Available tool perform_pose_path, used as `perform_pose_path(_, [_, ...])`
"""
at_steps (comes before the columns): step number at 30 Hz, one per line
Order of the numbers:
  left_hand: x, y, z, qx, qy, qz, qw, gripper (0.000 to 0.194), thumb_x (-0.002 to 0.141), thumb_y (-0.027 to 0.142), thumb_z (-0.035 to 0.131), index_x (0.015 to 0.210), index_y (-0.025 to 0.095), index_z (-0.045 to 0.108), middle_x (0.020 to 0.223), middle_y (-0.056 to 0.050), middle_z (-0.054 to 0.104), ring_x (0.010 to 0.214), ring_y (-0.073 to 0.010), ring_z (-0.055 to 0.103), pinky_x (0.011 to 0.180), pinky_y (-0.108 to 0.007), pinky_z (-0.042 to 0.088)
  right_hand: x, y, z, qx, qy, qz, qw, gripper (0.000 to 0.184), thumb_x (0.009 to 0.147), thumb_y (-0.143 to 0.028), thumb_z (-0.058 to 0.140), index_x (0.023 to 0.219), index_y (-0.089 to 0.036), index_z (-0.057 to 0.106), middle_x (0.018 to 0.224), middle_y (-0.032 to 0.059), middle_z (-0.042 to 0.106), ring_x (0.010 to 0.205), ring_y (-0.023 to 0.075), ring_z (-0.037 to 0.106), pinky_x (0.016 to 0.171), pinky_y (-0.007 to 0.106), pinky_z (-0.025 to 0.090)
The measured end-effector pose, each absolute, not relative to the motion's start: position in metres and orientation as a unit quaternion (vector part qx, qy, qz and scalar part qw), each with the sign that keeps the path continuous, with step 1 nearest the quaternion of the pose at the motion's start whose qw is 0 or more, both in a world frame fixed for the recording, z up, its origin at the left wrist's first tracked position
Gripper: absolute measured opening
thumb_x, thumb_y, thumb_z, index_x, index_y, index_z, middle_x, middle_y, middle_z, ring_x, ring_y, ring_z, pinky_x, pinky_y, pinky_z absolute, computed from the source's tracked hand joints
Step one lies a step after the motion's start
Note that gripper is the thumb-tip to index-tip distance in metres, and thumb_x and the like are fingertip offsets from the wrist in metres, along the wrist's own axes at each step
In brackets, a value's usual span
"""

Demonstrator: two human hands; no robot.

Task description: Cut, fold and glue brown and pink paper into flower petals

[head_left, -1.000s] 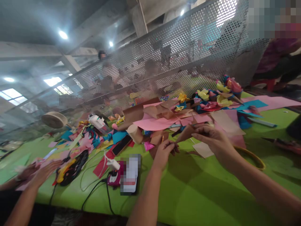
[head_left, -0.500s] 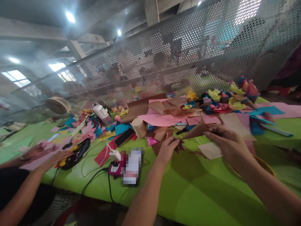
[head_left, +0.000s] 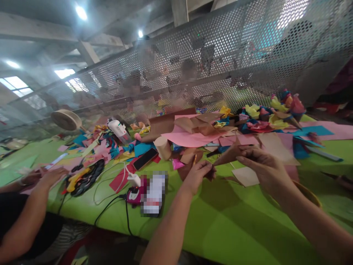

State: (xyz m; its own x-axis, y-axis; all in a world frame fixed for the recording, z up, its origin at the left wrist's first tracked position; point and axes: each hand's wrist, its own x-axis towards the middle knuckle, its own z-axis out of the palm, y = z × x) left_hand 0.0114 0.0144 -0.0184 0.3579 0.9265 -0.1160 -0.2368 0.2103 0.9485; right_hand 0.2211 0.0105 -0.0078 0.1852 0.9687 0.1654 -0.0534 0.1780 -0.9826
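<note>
My right hand (head_left: 260, 163) pinches a brown paper cone (head_left: 227, 154), its narrow tip pointing left. My left hand (head_left: 198, 175) is closed, fingertips close to the cone's tip. A thin orange-brown stick (head_left: 195, 158) pokes up from between my left fingers; its lower end is hidden, so its kind is unclear. Whether the left fingertips touch the cone I cannot tell. Behind the left hand lies brown paper (head_left: 190, 155) beside a small bright pink piece (head_left: 178, 164). A beige paper sheet (head_left: 245, 177) rests on the green table below the cone.
Left of my arm are a phone (head_left: 154, 194), a pink power strip (head_left: 135, 195) with cables, and a dark phone (head_left: 145, 159). Colourful paper cones (head_left: 296, 105) stand back right. Scissors (head_left: 335, 178) lie right. A co-worker's hand (head_left: 55, 176) is at far left.
My hands hold nearly the same pose, with the right fingers shifted slightly left. The co-worker's near hand has moved left, off the black and yellow bundle. The fan head has turned.
</note>
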Motion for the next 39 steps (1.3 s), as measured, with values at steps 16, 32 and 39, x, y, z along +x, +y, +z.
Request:
perform_pose_path(16, [0.011,0.018,-0.022,0.571,0.425,0.403,0.575,0.035,0.08,0.052,0.069,0.077,0.018,0.06,0.069,-0.001,0.062,0.065,-0.0136,0.055,0.065,-0.025,0.041,0.224,0.009,-0.005,-0.502,-0.519,0.393,0.57,0.035,0.067,-0.057,0.081,0.071,-0.026,0.067,0.079,0.0033,0.065,0.079,0.0238,0.061,0.071,0.037,0.05])
perform_pose_path(32, [0.023,0.002,0.029,0.806,0.407,0.288,0.319,0.031,0.076,0.007,0.069,0.099,0.027,0.072,0.097,-0.005,0.075,0.097,-0.0286,0.065,0.096,-0.04,0.046,0.218,0.006,0.0,-0.426,-0.746,0.344,0.38,0.013,0.075,-0.038,0.068,0.07,-0.026,0.069,0.084,0.0055,0.07,0.081,0.0248,0.064,0.072,0.036,0.051])
perform_pose_path(39, [0.021,0.004,0.032,0.787,0.453,0.268,0.321,0.02,0.072,0.005,0.071,0.078,0.024,0.07,0.086,-0.005,0.073,0.088,-0.0268,0.065,0.086,-0.036,0.048,0.21,0.001,0.005,-0.413,-0.746,0.309,0.422,0.009,0.076,-0.03,0.069,0.069,-0.025,0.07,0.095,0.0083,0.071,0.089,0.0255,0.068,0.079,0.038,0.054])
